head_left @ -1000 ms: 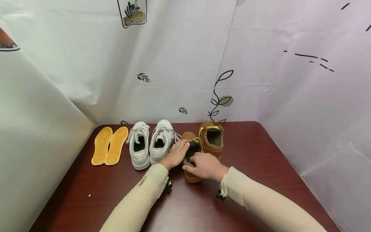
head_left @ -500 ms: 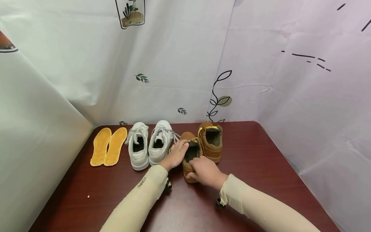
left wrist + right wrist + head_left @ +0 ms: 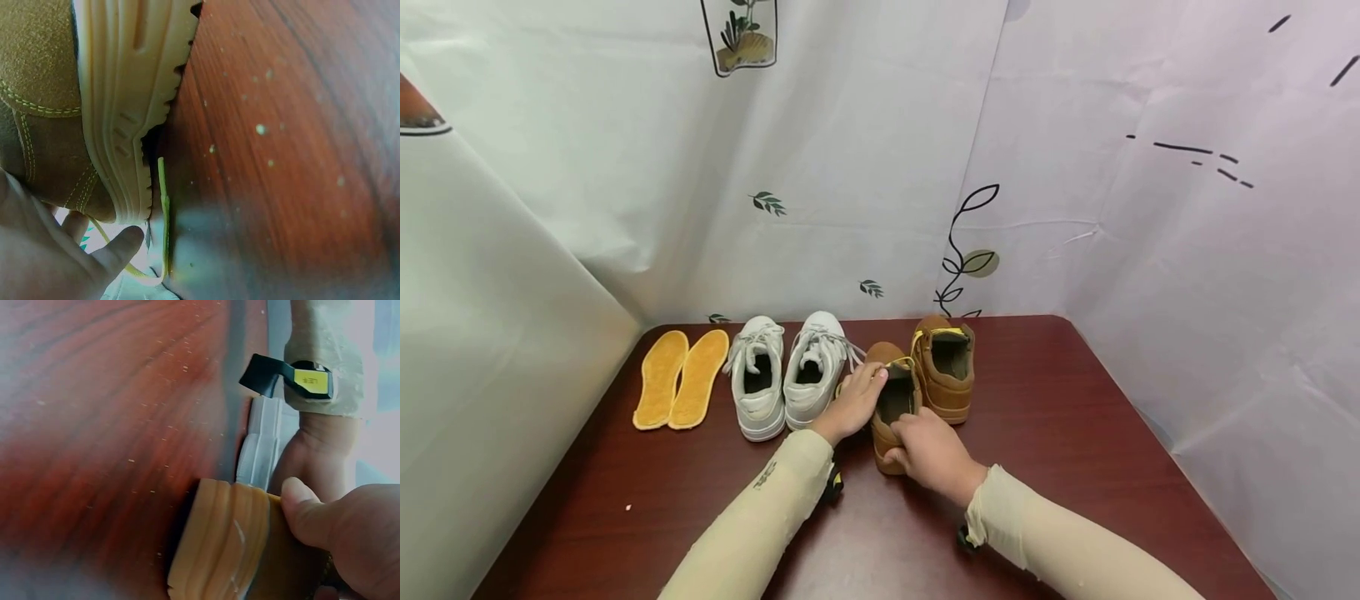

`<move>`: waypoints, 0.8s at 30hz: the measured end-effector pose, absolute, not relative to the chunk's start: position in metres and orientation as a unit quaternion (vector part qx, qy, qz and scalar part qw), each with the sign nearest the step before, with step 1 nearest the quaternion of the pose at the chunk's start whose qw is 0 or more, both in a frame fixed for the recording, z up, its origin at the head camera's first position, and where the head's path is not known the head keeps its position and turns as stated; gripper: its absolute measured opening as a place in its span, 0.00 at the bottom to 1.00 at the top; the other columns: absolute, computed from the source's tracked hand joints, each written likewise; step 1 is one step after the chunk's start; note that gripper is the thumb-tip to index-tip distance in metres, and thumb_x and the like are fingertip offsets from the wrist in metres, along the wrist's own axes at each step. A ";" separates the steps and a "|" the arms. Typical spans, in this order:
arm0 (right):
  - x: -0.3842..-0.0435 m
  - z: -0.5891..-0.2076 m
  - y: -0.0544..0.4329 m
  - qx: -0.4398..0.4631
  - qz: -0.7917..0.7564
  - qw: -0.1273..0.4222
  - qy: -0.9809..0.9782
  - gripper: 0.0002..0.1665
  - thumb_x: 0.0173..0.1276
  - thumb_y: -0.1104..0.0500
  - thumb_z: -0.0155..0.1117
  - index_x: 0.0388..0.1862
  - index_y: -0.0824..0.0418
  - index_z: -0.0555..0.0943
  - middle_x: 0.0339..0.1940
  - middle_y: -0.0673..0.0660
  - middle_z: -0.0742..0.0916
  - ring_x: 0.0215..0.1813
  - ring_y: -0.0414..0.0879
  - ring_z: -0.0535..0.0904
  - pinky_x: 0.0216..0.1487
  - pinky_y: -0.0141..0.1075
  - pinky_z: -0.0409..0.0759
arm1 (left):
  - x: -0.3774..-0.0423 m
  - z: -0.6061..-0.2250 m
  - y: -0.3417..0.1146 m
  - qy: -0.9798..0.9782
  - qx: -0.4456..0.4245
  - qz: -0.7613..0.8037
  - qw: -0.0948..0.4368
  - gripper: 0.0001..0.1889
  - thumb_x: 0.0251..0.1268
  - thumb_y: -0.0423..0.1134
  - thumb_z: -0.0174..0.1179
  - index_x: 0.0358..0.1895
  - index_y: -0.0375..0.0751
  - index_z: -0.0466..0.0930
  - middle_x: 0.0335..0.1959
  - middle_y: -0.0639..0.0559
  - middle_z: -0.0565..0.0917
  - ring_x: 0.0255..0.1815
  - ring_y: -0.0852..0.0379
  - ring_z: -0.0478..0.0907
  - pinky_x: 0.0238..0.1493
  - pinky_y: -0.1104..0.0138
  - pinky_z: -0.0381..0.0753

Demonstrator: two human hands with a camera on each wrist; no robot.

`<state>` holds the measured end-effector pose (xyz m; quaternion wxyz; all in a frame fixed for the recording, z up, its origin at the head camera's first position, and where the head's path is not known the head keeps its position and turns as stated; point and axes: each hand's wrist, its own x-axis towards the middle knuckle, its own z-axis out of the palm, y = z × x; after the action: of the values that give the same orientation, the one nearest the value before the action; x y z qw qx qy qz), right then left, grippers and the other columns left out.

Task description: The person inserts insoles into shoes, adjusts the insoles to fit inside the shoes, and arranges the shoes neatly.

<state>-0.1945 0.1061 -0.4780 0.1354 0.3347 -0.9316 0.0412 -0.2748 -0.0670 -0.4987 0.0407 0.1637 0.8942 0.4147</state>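
Observation:
In the head view, my right hand [image 3: 934,454] pinches the heel of the nearer brown suede shoe [image 3: 887,450]. Its thumb [image 3: 303,509] presses the outside of the heel in the right wrist view, while the other fingers are mostly hidden at the collar. My left hand [image 3: 853,400] rests on the shoe's left side by the tongue and yellow lace, its fingers fairly straight and spread. The left wrist view shows that hand low beside the shoe's tan sole [image 3: 119,112], with a loose lace end [image 3: 165,212] hanging there. The shoe stands upright, toe away from me.
Another brown shoe [image 3: 947,392] stands just right and behind. To the left are two white sneakers [image 3: 762,412] with loose laces, then two yellow insoles [image 3: 698,379] lying flat. Everything is on a dark red table [image 3: 1060,433] against a printed fabric backdrop [image 3: 850,167].
My right hand has drawn back slightly from over the shoe's opening to its heel, and its thumb now lies against the back. The left hand and the shoes have hardly moved.

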 end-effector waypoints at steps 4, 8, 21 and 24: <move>-0.191 -0.484 0.108 0.331 0.044 0.157 -0.930 0.18 0.58 0.43 0.74 0.26 0.51 0.78 0.21 0.45 0.75 0.26 0.42 0.68 0.37 0.35 0.69 | -0.274 -0.502 -0.067 0.898 0.166 0.407 0.032 0.33 0.82 0.61 0.26 0.74 0.42 0.62 0.74 0.44 0.64 0.75 0.39 0.56 0.73 0.45 0.57; -0.188 -0.488 0.110 0.329 0.046 0.182 -0.926 0.18 0.58 0.43 0.74 0.25 0.51 0.76 0.22 0.46 0.75 0.26 0.45 0.67 0.36 0.36 0.68 | -0.271 -0.501 -0.066 0.896 0.170 0.410 0.021 0.32 0.82 0.59 0.27 0.73 0.42 0.64 0.73 0.44 0.66 0.74 0.39 0.57 0.72 0.44 0.58; -0.183 -0.493 0.112 0.343 0.037 0.200 -0.917 0.17 0.59 0.45 0.75 0.26 0.51 0.77 0.24 0.46 0.77 0.28 0.44 0.66 0.38 0.34 0.67 | -0.263 -0.496 -0.070 0.865 0.215 0.453 -0.022 0.27 0.85 0.50 0.26 0.71 0.42 0.66 0.73 0.43 0.67 0.75 0.41 0.57 0.73 0.44 0.53; -0.181 -0.494 0.112 0.342 0.044 0.202 -0.917 0.17 0.58 0.45 0.75 0.25 0.50 0.77 0.25 0.45 0.77 0.29 0.44 0.65 0.37 0.34 0.67 | -0.261 -0.490 -0.072 0.847 0.227 0.479 -0.034 0.26 0.86 0.45 0.26 0.71 0.39 0.67 0.73 0.41 0.68 0.76 0.42 0.58 0.75 0.44 0.52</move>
<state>-0.1806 0.1123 -0.4938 0.2020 0.3422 -0.9166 0.0444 -0.2611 -0.0718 -0.4898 -0.0343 0.2268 0.8474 0.4788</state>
